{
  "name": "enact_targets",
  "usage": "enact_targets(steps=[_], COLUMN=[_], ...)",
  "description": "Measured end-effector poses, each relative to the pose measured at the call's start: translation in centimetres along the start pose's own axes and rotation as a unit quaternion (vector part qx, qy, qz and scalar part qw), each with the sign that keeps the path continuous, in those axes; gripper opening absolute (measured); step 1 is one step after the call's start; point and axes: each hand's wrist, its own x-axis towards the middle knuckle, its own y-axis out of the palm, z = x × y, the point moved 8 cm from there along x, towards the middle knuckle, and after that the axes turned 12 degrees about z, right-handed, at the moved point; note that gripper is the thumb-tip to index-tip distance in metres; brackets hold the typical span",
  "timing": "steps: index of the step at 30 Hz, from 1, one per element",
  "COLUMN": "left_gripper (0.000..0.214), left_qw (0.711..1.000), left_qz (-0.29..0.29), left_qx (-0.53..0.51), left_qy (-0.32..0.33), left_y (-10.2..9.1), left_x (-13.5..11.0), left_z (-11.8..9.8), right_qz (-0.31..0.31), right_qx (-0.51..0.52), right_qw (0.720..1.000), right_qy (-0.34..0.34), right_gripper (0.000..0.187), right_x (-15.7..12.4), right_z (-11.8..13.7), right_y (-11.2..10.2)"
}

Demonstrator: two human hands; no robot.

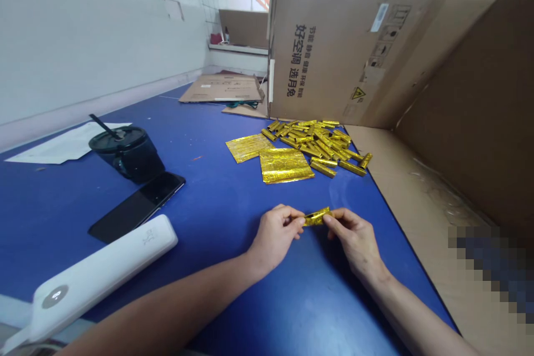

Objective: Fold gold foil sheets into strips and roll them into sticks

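Observation:
Between my hands, just above the blue table [233, 200], is a small piece of gold foil paper [316, 217], partly rolled. My left hand [278, 233] pinches its left end between thumb and fingers. The right end is pinched by my right hand [352, 233]. Beyond the hands lie a flat stack of gold foil sheets [287, 166] and another flat gold foil sheet [246, 147]. A pile of rolled gold foil tubes [321, 142] spreads behind them to the right.
On the left are a dark cup with a straw [129, 153], a black phone [137, 206], a long white device [108, 272] and white paper [58, 144]. A large cardboard box [334, 39] stands at the back right. Flat cardboard [221, 89] lies at the far end.

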Motion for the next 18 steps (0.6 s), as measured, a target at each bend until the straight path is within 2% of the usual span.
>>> enact_targets(steps=[6, 13, 18], left_gripper=[0.014, 0.016, 0.023], left_qw=[0.997, 0.989, 0.987], left_qz=[0.015, 0.012, 0.02], left_qx=[0.054, 0.119, 0.145], left_qy=[0.047, 0.088, 0.067], left_y=[0.4, 0.4, 0.6], left_x=[-0.5, -1.0, -0.9], left_z=[-1.0, -2.6, -2.2], right_qz=[-0.01, 0.011, 0.026], right_qx=[0.118, 0.111, 0.074], right_qw=[0.993, 0.993, 0.996], right_qy=[0.012, 0.047, 0.052], right_gripper=[0.025, 0.022, 0.019], right_x=[0.1, 0.1, 0.0], right_z=[-0.8, -1.2, -1.1], right_y=[0.3, 0.4, 0.5])
